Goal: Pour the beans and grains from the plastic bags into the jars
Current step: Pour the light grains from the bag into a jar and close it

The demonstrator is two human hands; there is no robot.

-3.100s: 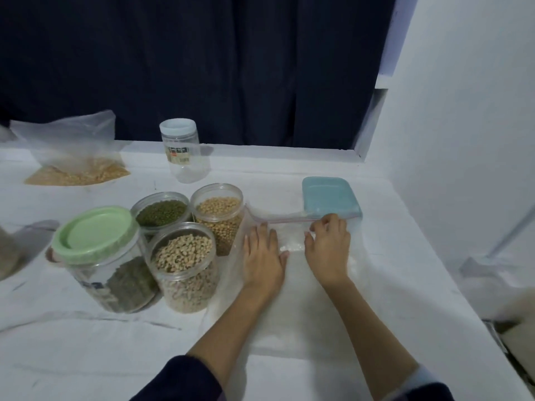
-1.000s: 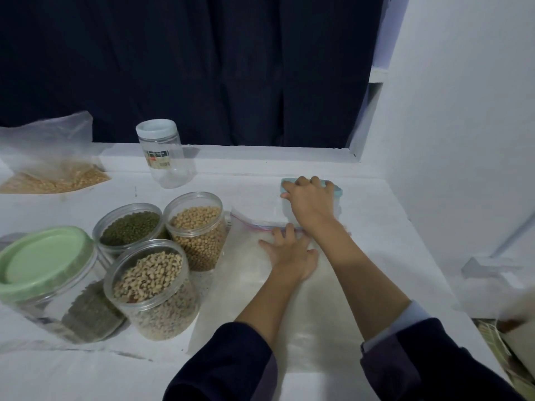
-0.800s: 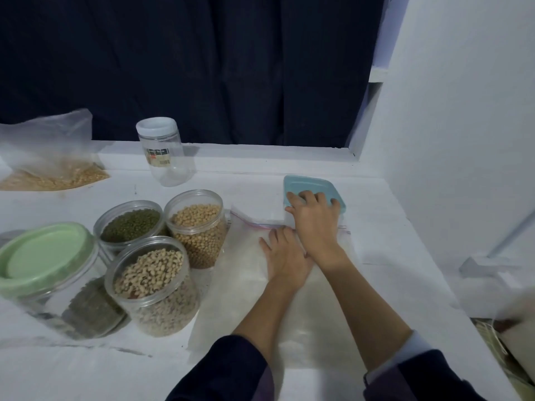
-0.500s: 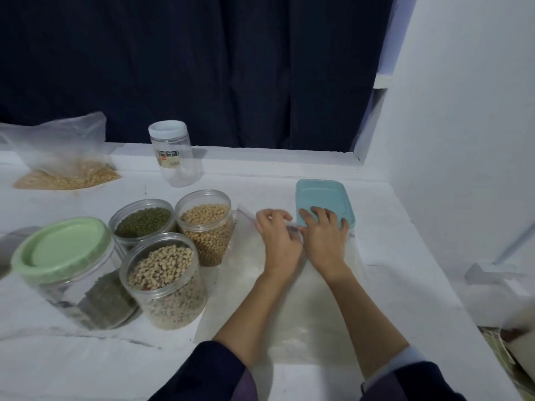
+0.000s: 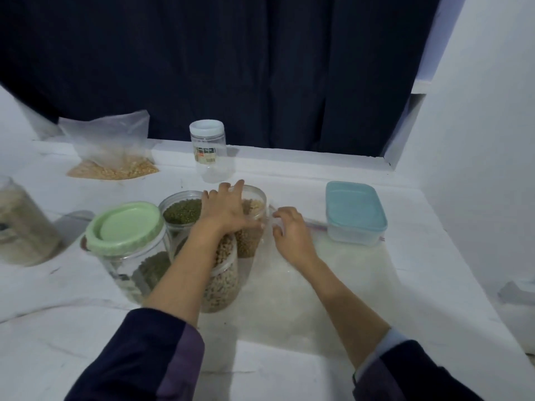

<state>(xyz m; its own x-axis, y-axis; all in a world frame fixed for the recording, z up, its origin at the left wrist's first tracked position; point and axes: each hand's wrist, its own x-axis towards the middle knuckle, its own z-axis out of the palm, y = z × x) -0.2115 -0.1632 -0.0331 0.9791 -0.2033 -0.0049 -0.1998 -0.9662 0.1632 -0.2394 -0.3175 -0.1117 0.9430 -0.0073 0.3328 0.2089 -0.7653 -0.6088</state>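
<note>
Soybean jar (image 5: 252, 224) sits mid-counter, lidless and full; left hand (image 5: 224, 211) has its grip wrapped over the rim and side. Right hand (image 5: 289, 230) hovers loosely curled over the flat empty bag (image 5: 318, 273), holding nothing. Step looks like shifting the filled jar; next likely needs a steady lift, no tipping. Mung jar (image 5: 181, 211) and pale-bean jar (image 5: 221, 277) full, touching it. Grain bag (image 5: 111, 157) and capped empty jar (image 5: 210, 150) behind on the counter (image 5: 434, 299).

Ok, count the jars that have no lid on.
3, clustered left of centre: the green bean jar at the back, the tan bean jar under the left hand, and the pale bean jar in front, largely hidden by the forearm.
</note>
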